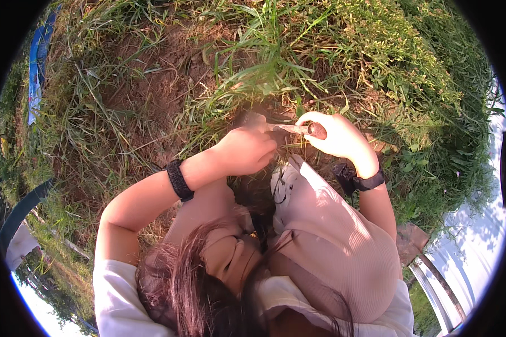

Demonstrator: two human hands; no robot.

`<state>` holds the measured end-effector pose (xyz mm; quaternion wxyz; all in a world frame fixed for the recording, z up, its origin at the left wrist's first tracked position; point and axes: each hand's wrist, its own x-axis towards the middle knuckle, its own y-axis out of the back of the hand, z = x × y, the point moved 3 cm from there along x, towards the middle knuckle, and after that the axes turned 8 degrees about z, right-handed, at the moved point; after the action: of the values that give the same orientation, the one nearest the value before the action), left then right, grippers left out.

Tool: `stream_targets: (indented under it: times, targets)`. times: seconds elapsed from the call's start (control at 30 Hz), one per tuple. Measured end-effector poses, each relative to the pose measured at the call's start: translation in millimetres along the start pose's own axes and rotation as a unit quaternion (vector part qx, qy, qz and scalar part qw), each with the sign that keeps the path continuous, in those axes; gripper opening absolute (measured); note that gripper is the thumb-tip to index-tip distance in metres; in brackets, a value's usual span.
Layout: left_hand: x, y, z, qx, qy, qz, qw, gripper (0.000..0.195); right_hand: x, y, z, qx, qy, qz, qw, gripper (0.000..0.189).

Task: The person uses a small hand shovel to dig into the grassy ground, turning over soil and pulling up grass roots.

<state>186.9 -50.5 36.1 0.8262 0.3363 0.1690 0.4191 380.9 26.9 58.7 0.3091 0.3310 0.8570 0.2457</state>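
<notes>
My right hand (pixel 339 132) curls around the rusty, round end of a short metal hand tool (pixel 293 128), which lies roughly level in front of my knees. At the tool's other end is my left hand (pixel 248 147), fingers bent, close against it; a blurred patch there hides what the fingers touch. The exact kind of tool cannot be told. Green grass blades (pixel 274 59) rise from the soil just beyond both hands. Below them a white shoe (pixel 282 185) shows between my legs, with grass stems lying over it.
Brown soil (pixel 156 92) with cut or flattened grass spreads at the left. Dense leafy plants (pixel 409 54) grow at the upper right. A blue strip (pixel 38 63) stands at the far left. A white sheet-like surface (pixel 472 248) and a rusty flat blade (pixel 411 242) are at the right.
</notes>
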Motion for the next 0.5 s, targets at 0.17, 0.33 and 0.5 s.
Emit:
stream_targets:
  times: [0.17, 0.33, 0.5]
  targets:
    - [-65.4, 0.4, -58.3, 0.338, 0.050, -0.020, 0.940, 0.061, -27.8, -28.7, 18.3, 0.001, -0.067, 0.027, 0.997, 0.032]
    - [-89.3, -13.5, -97.7, 0.372, 0.168, -0.098, 0.908, 0.070, -42.6, -47.4, 15.6, -0.054, 0.047, 0.148, 0.986, 0.033]
    - [-79.3, -21.5, -105.6, 0.245, 0.284, -0.107, 0.921, 0.042, -62.9, -7.6, -3.6, -0.142, 0.133, 0.122, 0.973, 0.029]
